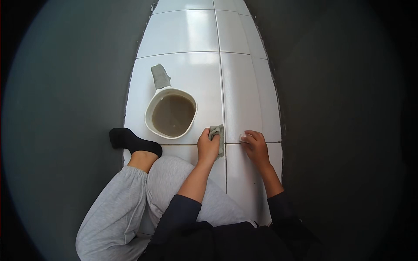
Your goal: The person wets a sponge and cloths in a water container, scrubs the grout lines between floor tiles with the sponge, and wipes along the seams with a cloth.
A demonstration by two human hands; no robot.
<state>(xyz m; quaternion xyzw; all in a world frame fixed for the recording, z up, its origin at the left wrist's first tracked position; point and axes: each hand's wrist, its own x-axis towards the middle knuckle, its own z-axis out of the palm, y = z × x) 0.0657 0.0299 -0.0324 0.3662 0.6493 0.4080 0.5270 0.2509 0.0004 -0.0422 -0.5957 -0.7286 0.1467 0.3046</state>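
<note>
My left hand (208,148) is closed around a grey-green cloth (220,150), part of which hangs down against the white tiles. To its right, my right hand (256,150) pinches a small whitish piece (242,138) at a tile joint; the fingers cover most of it, so its kind is unclear. A white dipper (148,119) with murky brown water (174,115) in it stands left of my hands. Over its handle lies another grey-green cloth (160,76).
Glossy white floor tiles (183,39) with dark joints run away from me between dark grey walls (69,87) on either side. My foot in a black sock (135,142) rests near the left edge, below the dipper. My leg in grey trousers (174,174) lies close to my left arm.
</note>
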